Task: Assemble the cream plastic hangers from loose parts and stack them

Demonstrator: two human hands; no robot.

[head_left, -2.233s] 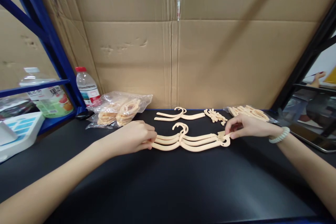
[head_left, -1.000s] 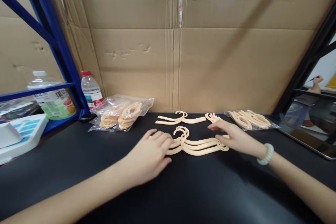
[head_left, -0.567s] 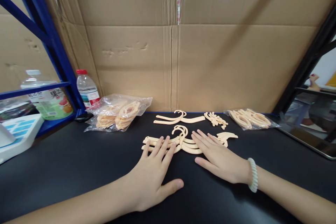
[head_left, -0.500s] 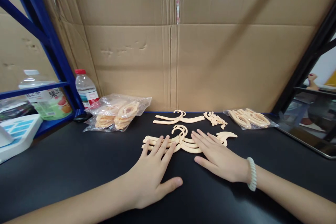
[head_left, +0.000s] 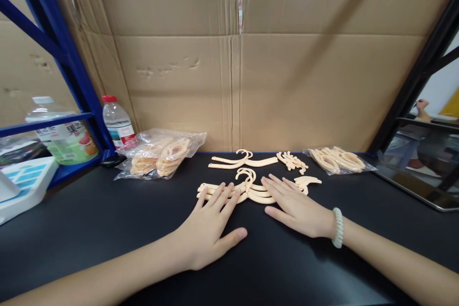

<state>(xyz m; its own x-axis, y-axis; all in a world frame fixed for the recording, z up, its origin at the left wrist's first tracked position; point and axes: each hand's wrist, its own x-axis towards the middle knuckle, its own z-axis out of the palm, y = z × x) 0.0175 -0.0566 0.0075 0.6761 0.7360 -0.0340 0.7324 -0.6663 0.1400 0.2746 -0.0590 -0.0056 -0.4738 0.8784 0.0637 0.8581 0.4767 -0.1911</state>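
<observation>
Several cream folding hangers (head_left: 248, 193) lie stacked on the black tabletop, their hooks pointing away from me. My left hand (head_left: 210, 229) rests with spread fingers over the left arms of the stack. Flat on the right arms lie the fingers of my right hand (head_left: 299, 205), its thumb held apart; a pale coiled band circles that wrist. Neither hand grips anything. Farther back are another cream hanger set (head_left: 244, 159) and a small pile of cream pieces (head_left: 292, 161). A cream wing-shaped piece (head_left: 307, 181) shows just beyond my right hand, partly hidden by it.
Bagged cream parts (head_left: 161, 153) lie at the back left, and another clear bag (head_left: 339, 159) at the back right. A red-capped bottle (head_left: 118, 124) stands beside the blue frame. Cardboard (head_left: 304, 71) walls the far side. A dark-screened tablet (head_left: 416, 189) lies at right.
The stack under my hands has shifted slightly away from me, with both hands moving along on it. The view has also tilted a little.
</observation>
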